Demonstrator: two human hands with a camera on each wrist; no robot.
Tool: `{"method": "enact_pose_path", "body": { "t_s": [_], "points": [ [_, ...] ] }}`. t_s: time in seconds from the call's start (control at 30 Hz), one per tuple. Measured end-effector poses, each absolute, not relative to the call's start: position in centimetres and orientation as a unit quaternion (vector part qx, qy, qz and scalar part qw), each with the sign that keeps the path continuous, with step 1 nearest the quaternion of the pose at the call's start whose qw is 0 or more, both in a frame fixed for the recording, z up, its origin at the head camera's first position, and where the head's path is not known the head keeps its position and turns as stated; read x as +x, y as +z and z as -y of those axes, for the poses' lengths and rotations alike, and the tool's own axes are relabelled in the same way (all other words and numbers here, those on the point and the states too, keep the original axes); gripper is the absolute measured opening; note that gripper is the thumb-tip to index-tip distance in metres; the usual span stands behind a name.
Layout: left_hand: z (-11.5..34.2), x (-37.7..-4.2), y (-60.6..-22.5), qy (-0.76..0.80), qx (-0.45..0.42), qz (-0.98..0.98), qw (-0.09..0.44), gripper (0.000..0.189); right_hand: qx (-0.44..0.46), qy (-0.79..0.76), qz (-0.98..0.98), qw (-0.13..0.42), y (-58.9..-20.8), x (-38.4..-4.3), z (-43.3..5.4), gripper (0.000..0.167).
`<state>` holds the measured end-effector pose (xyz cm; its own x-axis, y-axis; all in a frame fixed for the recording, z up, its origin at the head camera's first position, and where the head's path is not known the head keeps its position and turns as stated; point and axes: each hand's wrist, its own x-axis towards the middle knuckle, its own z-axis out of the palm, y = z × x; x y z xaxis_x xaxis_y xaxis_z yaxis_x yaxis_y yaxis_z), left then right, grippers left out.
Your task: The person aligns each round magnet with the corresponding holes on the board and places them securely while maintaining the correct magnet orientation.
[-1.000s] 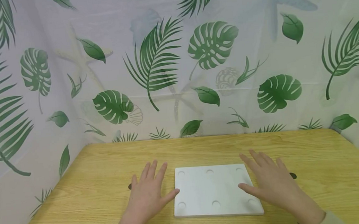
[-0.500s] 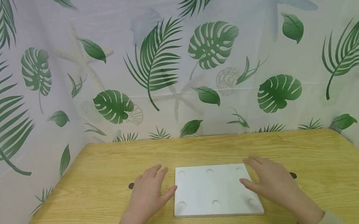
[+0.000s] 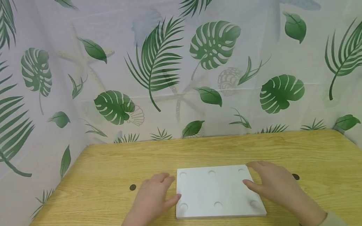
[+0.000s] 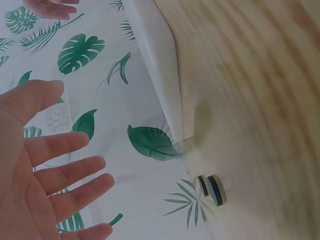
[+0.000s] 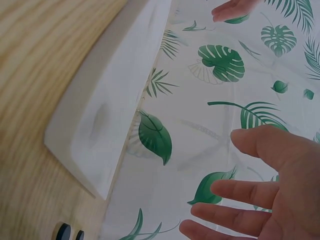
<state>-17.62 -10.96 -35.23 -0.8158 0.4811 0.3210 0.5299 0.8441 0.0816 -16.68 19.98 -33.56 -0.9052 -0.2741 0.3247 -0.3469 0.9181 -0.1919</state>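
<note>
A white rectangular board (image 3: 215,191) with several shallow round recesses lies flat on the wooden table. To its left is my left hand (image 3: 151,202), fingers relaxed and slightly bent, the thumb tip overlapping the board's left edge in the head view. On the other side my right hand (image 3: 275,183) hovers over the right edge, thumb and fingers apart. Nothing is held in either palm, as both wrist views show. The left wrist view has the board's edge (image 4: 160,65) away from the left fingers (image 4: 75,195); the right wrist view likewise shows a gap between board (image 5: 110,90) and right fingers (image 5: 235,220).
A dark round disc (image 3: 133,187) sits on the table (image 3: 209,151) left of the board. Another dark disc (image 3: 296,177) lies on the right, beside the right hand. A leaf-printed white cloth (image 3: 177,64) hangs behind the table and along its sides.
Both hands have lowered, and their fingers, earlier spread and raised, are now more bent. The left hand has come slightly nearer, baring the left disc. The board has stayed in place.
</note>
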Motion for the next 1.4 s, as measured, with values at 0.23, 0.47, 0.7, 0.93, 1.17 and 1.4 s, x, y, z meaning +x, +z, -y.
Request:
{"method": "enact_pose_path", "body": {
  "t_s": [0.23,0.47,0.7,0.93,1.17,1.4],
  "points": [
    [10.8,-17.6,-35.5,-0.073,-0.284,0.948,0.126,0.043,0.155,0.124,0.970,0.141,-33.6,-16.7,-20.0,0.043],
    [10.5,-17.6,-35.7,-0.061,-0.294,0.950,0.088,0.041,0.151,0.125,0.971,0.138,-33.6,-16.7,-20.1,0.042],
    [10.4,-17.6,-35.9,-0.064,-0.333,0.939,0.057,0.038,0.139,0.126,0.972,0.141,-33.5,-16.7,-20.2,0.041],
    [10.5,-17.8,-36.4,-0.069,-0.394,0.916,0.032,0.033,0.132,0.127,0.973,0.138,-33.4,-16.7,-20.2,0.040],
    [10.4,-17.7,-36.3,-0.080,-0.408,0.909,0.017,0.032,0.112,0.131,0.979,0.111,-33.0,-16.8,-20.4,0.042],
    [10.2,-17.6,-36.3,-0.087,-0.409,0.908,-0.012,0.032,0.116,0.133,0.977,0.118,-33.1,-17.0,-20.6,0.041]
  ]
}}
